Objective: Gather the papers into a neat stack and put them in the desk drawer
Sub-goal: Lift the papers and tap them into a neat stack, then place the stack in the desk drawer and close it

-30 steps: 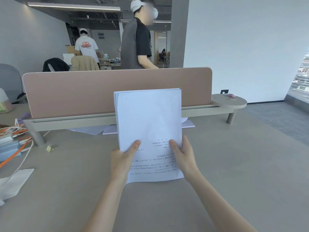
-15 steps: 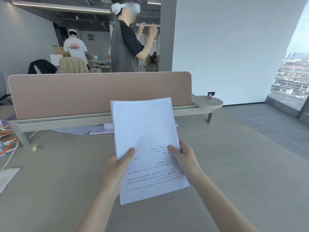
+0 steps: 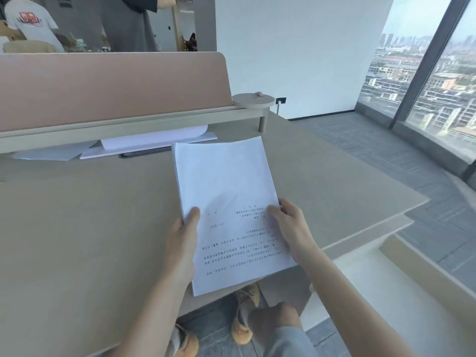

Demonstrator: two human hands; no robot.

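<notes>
A white stack of papers (image 3: 226, 191) with printed text, upside down to me, hovers over the front part of the grey desk (image 3: 77, 228). My left hand (image 3: 181, 243) grips its lower left edge, thumb on top. My right hand (image 3: 291, 228) grips its lower right edge, thumb on the top sheet. The stack tilts a little, its near corner past the desk's front edge. To the lower right, beside the desk, an open white drawer (image 3: 365, 287) shows its bare inside.
A pink divider screen (image 3: 110, 86) stands along the back of the desk with loose sheets and a white board (image 3: 149, 144) under its rail. A round shelf (image 3: 253, 100) ends the rail. Two people stand behind. My shoes show below. Windows on the right.
My view has swung right and down. The stack has dropped from upright in front of the divider to a flatter tilt nearer the desk's front edge; both hands keep their grip.
</notes>
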